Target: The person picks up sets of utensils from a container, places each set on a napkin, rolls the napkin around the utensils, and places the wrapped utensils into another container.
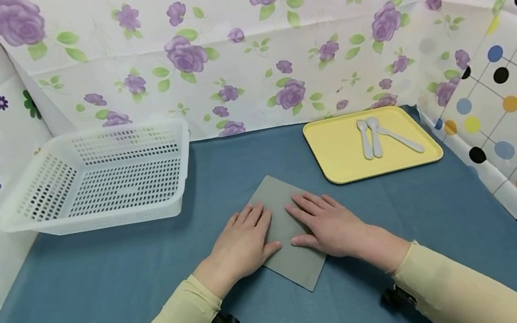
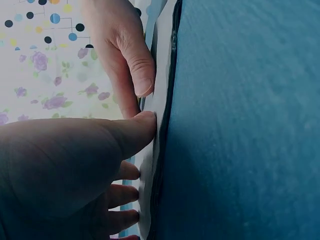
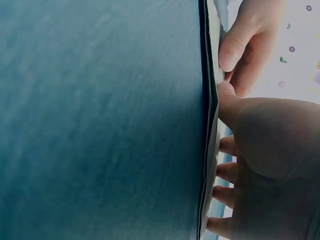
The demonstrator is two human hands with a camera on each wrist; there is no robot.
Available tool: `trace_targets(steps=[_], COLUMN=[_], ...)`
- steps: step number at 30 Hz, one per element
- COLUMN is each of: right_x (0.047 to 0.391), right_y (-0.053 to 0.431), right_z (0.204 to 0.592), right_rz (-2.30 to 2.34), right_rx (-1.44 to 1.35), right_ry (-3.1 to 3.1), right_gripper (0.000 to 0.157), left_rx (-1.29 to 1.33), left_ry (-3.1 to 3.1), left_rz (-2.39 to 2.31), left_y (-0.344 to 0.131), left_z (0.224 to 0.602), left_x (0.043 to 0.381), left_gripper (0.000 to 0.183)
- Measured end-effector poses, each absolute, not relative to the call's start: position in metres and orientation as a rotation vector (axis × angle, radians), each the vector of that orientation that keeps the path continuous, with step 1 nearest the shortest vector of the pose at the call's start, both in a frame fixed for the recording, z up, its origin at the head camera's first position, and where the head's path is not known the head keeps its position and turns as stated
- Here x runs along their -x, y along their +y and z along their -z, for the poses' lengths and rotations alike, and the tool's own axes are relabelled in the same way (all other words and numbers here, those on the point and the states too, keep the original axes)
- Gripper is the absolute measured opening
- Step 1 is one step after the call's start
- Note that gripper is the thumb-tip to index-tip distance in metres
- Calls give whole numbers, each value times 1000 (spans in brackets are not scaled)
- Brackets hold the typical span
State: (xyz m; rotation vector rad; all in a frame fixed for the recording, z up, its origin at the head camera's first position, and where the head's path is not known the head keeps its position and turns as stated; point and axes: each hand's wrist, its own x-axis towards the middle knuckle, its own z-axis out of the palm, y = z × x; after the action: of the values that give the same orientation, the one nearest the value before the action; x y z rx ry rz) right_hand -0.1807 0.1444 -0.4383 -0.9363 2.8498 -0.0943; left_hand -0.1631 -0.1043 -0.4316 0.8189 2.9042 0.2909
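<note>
A grey folded sheet (image 1: 280,221), like a napkin, lies flat on the blue cloth with one corner pointing toward me. Its edge shows more than one layer in the right wrist view; whether it is cloth or paper, I cannot tell. My left hand (image 1: 242,240) rests on its left side, fingers extended and thumb pointing inward. On the opposite side, my right hand (image 1: 333,223) presses down in much the same way. The two thumbs are close but apart. Both wrist views show the fingertips touching the sheet's upper surface.
At the back left stands a white perforated plastic basket (image 1: 180,195). A yellow tray (image 1: 340,153) at the back right carries a light grey fork (image 1: 365,139), a spoon (image 1: 376,140) and a third utensil (image 1: 402,140) lying aslant. Patterned sheets (image 1: 230,57) hang around the table.
</note>
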Motion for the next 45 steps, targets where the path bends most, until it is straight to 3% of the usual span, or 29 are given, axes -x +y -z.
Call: trace_targets(steps=[20,30,45], right_x=[180,191,195], right_y=[158,160,162], right_z=[430,423,428], right_rz=[158,280,216], right_rx=[894,834,858], right_ry=[2921,3034,3132], right_gripper=[71,52,43], left_rx=[-848,-859,-909], left_ry=[2842,2847,2798], left_rz=[-294,-284,-280], left_y=[-108,-109,-109], left_z=[433,431,433], left_x=[169,172,179], left_gripper=[74,73,74])
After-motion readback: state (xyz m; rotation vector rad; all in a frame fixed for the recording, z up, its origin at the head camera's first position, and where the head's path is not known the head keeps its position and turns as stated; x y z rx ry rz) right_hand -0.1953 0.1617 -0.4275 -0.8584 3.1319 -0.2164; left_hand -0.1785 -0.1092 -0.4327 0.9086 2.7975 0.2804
